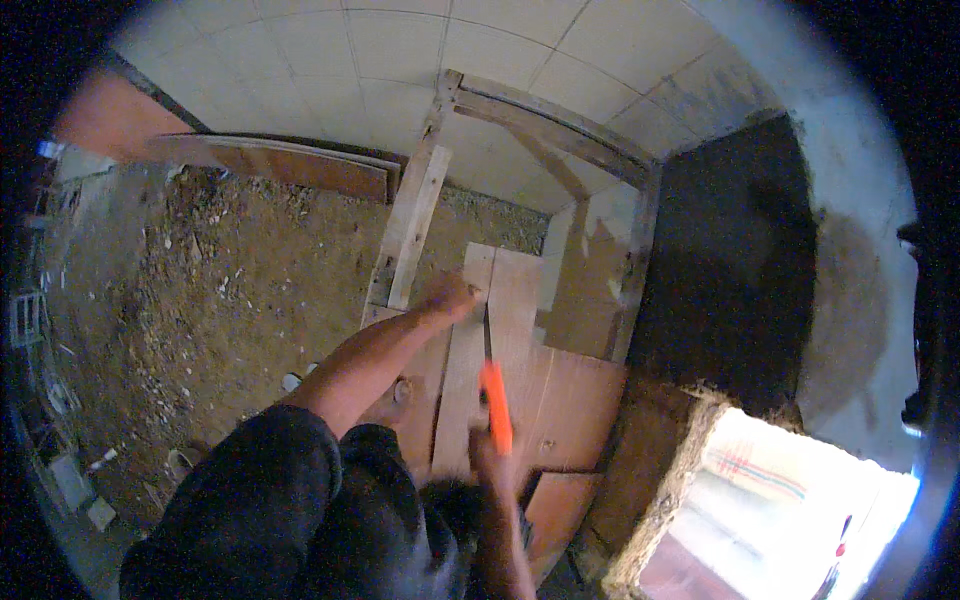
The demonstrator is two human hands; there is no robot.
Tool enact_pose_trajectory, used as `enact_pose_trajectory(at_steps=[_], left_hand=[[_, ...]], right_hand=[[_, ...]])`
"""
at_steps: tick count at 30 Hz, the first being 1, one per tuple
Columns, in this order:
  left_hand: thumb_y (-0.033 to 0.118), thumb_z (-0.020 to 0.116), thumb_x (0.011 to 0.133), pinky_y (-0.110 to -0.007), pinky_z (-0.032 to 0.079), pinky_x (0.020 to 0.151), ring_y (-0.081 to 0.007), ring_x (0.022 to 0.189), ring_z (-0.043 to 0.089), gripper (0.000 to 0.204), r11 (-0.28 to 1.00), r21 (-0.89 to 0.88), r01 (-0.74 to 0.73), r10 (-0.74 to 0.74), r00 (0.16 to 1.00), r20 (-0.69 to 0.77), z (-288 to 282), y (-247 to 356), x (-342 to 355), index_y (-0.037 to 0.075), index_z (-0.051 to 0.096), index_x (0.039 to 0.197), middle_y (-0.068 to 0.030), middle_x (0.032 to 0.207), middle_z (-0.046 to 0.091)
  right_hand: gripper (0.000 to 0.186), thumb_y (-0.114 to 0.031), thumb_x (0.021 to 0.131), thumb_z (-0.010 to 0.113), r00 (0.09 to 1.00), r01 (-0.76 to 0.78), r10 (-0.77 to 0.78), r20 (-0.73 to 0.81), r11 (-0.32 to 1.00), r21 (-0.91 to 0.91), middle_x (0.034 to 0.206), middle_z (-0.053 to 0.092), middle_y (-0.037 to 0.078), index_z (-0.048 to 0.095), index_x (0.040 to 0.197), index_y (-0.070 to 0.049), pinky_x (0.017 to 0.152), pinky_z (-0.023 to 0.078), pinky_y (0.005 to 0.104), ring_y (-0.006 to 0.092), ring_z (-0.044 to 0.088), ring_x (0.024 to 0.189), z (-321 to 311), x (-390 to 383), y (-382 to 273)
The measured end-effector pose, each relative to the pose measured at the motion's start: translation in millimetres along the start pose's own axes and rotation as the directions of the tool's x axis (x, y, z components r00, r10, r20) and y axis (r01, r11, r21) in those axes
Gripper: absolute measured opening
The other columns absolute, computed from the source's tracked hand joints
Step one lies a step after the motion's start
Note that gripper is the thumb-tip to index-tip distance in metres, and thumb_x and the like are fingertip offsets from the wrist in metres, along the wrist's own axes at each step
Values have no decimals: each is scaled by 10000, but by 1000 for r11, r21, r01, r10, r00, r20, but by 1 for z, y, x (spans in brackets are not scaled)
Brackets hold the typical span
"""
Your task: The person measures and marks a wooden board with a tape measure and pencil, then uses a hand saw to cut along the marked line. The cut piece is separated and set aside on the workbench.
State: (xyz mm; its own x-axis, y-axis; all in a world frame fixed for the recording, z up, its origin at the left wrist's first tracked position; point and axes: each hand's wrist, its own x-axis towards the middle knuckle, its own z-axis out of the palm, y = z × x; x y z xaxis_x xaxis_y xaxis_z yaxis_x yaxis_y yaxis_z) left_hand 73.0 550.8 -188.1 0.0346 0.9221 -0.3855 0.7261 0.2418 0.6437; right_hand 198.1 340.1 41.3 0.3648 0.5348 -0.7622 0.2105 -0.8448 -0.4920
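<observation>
A light wooden board (515, 300) lies lengthwise in front of me, with a narrow cut line running from its far end toward me. My right hand (490, 457) is closed round the orange handle of a hand saw (496, 405). Its thin dark blade lies along the line in the board. My left hand (458, 299) rests on the board just left of the blade, its fingers curled against the wood. Some of those fingers are hidden from view.
Reddish plywood (580, 400) lies under the board. Beyond stands a timber frame (550, 125) against a tiled wall, with a plank (418, 230) beside it. Sheets (300, 170) lean at the far left over littered dirt ground (250, 260). A bright opening (770, 510) is at right.
</observation>
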Motion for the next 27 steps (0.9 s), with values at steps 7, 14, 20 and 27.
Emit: enact_pose_trajectory(at_steps=[7, 14, 20, 27], left_hand=[[396, 602, 877, -524, 546, 812, -416, 926, 691, 426, 993, 101, -67, 57, 993, 101, -3, 3, -10, -4, 738, 925, -241, 1015, 715], [323, 570, 898, -518, 545, 825, -402, 988, 680, 329, 990, 87, -109, 92, 979, 181, -26, 15, -15, 54, 759, 911, -205, 1058, 713], [407, 529, 955, -524, 535, 863, -437, 984, 677, 414, 999, 17, 52, -54, 986, 155, -21, 9, -12, 59, 753, 978, -211, 1063, 718], [387, 605, 928, -526, 523, 910, -480, 1013, 660, 478, 995, -55, -85, 87, 996, 27, -20, 11, -14, -45, 664, 1123, -288, 1034, 696]], right_hand=[[200, -61, 806, 672, 939, 337, -328, -106, 938, 77, 678, 555, -7, 644, 1002, -31, 538, 490, 316, 139, 581, 595, -9, -36, 39], [459, -104, 829, 675, 957, 288, -290, 12, 955, 71, 872, 695, 103, 623, 1270, 15, 669, 519, 350, 189, 609, 703, 12, 28, 47], [489, -61, 830, 691, 915, 400, -400, -47, 916, 6, 1071, 727, 91, 613, 1301, 46, 835, 539, 283, 165, 678, 926, -35, -97, 77], [337, -137, 852, 672, 906, 424, -423, -28, 903, 65, 748, 559, 9, 596, 1158, -17, 530, 445, 304, 116, 532, 618, 36, 64, 10]])
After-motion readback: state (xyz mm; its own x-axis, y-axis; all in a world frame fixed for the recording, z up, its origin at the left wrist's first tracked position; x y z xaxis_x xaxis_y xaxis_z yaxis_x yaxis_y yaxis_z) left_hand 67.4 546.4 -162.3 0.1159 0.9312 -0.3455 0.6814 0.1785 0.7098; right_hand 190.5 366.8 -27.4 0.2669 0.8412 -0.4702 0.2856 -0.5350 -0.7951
